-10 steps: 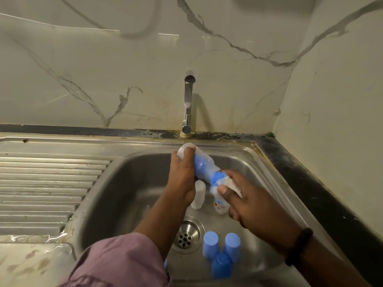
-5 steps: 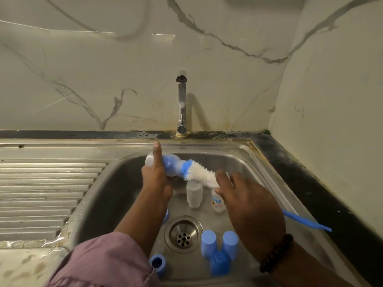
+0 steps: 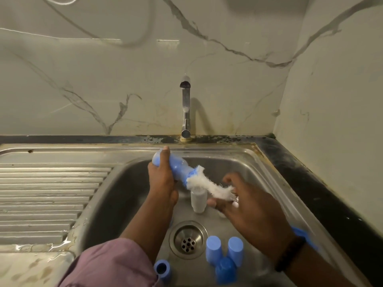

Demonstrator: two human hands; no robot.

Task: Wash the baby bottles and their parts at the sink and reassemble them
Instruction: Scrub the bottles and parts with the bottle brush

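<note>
Steel drainboard (image 3: 51, 189) on the left edge, wet at its near corner, and now the basin: the left hand (image 3: 162, 179) is wrapped around a blue bottle (image 3: 176, 167), tilted over the sink (image 3: 269, 168) below the tap (image 3: 186, 104). White bristles of the brush (image 3: 209, 186) poke out of its mouth, the right hand (image 3: 248, 206) gripping the brush just behind them. A clear bottle (image 3: 198, 200) stands beside the drain (image 3: 188, 242); a blue ring (image 3: 162, 269) and three blue caps (image 3: 224, 257) sit by the near edge.

No legible text; view perhaps too blurred.
</note>
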